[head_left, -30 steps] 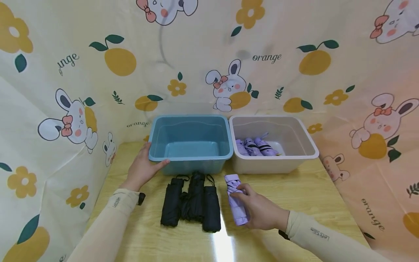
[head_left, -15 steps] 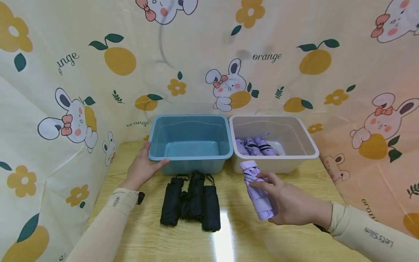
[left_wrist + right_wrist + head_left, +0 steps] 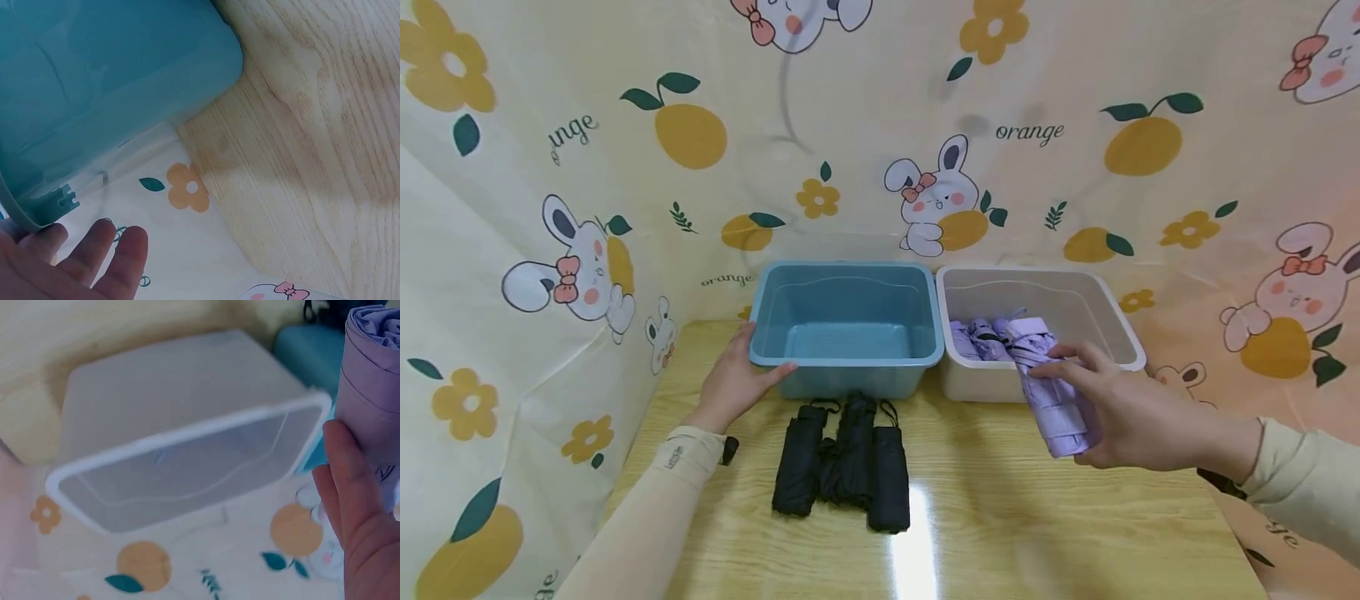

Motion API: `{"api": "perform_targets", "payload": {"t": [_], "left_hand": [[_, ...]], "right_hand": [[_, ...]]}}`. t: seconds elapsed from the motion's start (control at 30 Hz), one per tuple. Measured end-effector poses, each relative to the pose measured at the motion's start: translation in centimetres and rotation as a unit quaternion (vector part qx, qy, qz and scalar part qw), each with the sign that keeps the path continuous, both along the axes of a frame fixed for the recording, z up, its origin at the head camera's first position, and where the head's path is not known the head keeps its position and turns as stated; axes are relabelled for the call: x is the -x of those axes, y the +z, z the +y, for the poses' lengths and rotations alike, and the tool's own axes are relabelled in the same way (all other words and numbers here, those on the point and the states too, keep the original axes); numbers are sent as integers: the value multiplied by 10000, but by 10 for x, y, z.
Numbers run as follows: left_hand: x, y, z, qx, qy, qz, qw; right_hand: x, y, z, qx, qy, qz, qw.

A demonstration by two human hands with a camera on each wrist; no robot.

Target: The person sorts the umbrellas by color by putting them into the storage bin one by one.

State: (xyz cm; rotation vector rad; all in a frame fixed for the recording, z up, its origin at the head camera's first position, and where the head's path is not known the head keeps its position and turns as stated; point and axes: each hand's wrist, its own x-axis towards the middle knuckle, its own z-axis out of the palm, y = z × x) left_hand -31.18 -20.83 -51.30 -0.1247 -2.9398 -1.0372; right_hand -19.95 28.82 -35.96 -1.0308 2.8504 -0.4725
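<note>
My right hand holds a folded purple umbrella, pinched along its side between thumb and fingers. The umbrella is tilted, its top end overlapping the front rim of the white bin in the head view. Several purple umbrellas lie inside that bin, partly hidden behind the held one. My left hand rests at the front left corner of the blue bin, fingers extended along its side and thumb by the front rim. In the left wrist view, fingertips show beside the blue bin's rim.
Three folded black umbrellas lie side by side on the wooden table, in front of the blue bin. The two bins stand next to each other against a printed cloth backdrop.
My right hand has lifted the purple umbrella from the table beside the black ones and carried it right and up to the white bin. My left hand has stayed at the blue bin.
</note>
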Motion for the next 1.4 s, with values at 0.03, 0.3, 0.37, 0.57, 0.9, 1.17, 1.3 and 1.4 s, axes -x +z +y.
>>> {"api": "perform_targets", "payload": {"t": [0.03, 0.3, 0.37, 0.57, 0.9, 1.17, 1.3, 1.4], "left_hand": [[0, 0, 0, 4, 10, -6, 10000], [1, 3, -5, 85, 42, -2, 10000], [1, 4, -4, 90, 53, 13, 9999], [-1, 5, -1, 95, 39, -40, 9999], [-2, 4, 2, 105, 24, -16, 9999], [-2, 3, 0, 159, 56, -130, 9998], [0, 0, -1, 167, 82, -113, 9998], [2, -3, -1, 142, 92, -80, 9998]], "right_hand": [[4, 4, 2, -2, -45, 10, 10000], [43, 23, 19, 178, -103, -111, 9997], [54, 25, 25, 182, -72, 10, 9998], [83, 25, 41, -198, -501, -216, 9983], [126, 1, 60, -722, -985, -748, 9897], [159, -28, 70, -1007, -1029, -845, 9860], [172, -39, 73, -1101, -1095, -1057, 9822], [179, -48, 74, -1118, -1203, -1234, 9787]]}}
